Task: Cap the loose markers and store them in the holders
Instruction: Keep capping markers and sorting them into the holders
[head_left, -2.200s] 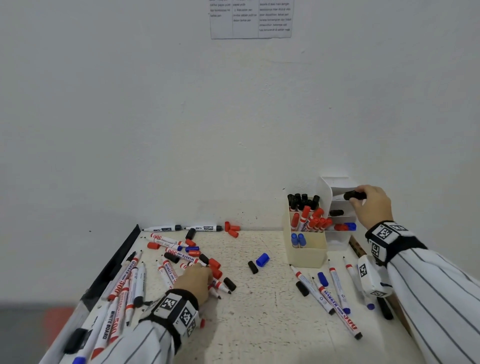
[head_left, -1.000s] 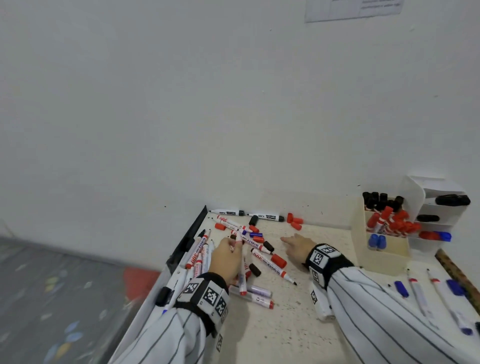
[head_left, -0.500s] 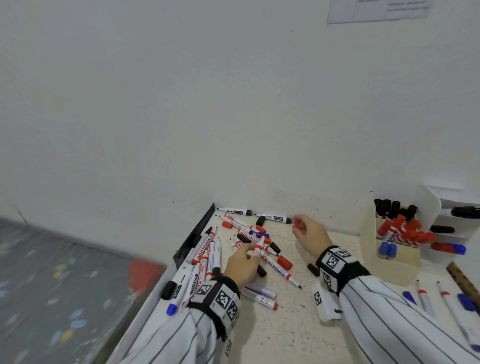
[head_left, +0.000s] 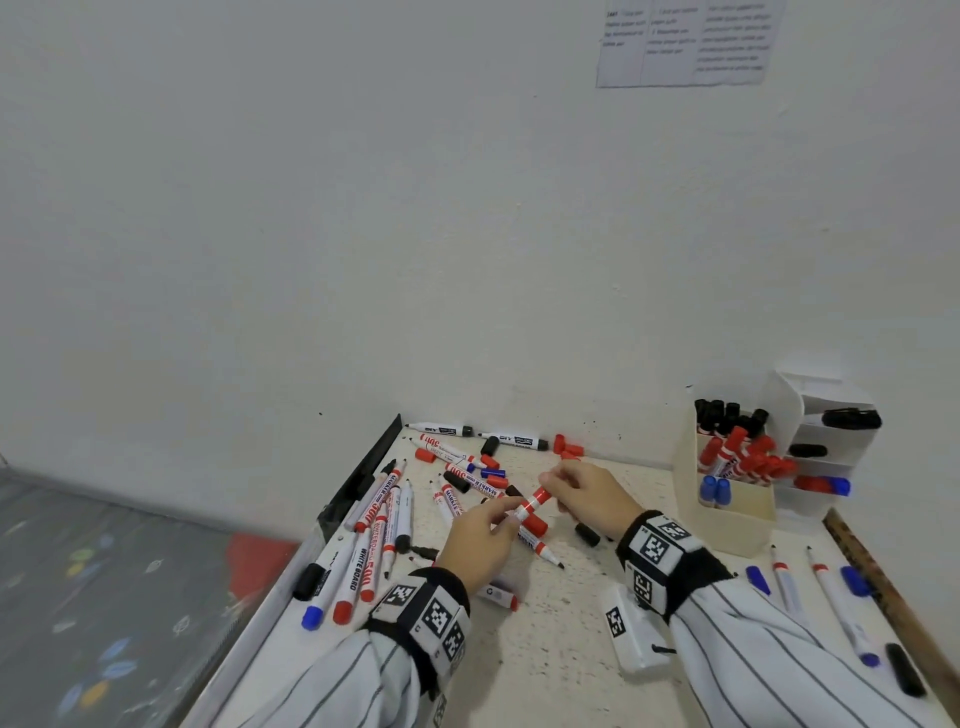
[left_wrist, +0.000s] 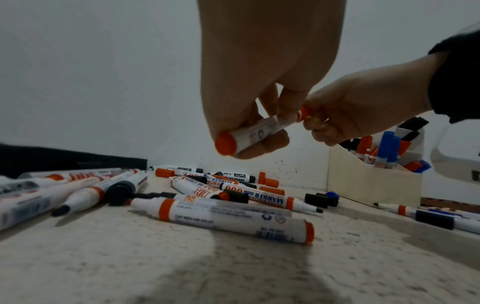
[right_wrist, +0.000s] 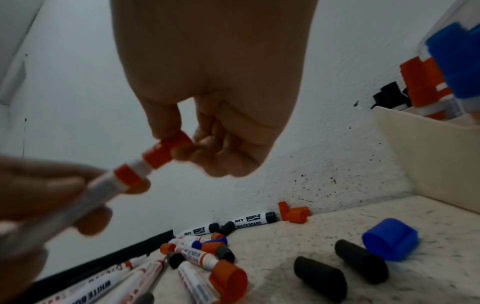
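Both hands meet above the pile in the head view. My left hand (head_left: 511, 513) pinches the barrel of a red marker (head_left: 531, 505), lifted off the table. My right hand (head_left: 551, 480) pinches a red cap (right_wrist: 166, 152) sitting over the marker's tip end; a strip of white neck still shows between cap and red collar. The left wrist view shows the marker (left_wrist: 255, 132) between my left fingers (left_wrist: 275, 142). Several loose markers (head_left: 384, 525) and caps (head_left: 567, 447) lie on the table. A cream holder (head_left: 727, 525) and a white drawer holder (head_left: 831, 447) with stored markers stand at the back right.
A black rail (head_left: 363, 467) bounds the table's left edge, with floor beyond. A wooden ruler (head_left: 883, 587) lies along the right edge beside several thin markers (head_left: 787, 584). A black cap (head_left: 587, 534) and a blue cap (right_wrist: 389, 238) lie under my right hand. The wall is close behind.
My right hand left the drawer holder, took a red cap by the wall and brought it to the marker. My left hand lifted that red marker out of the pile.
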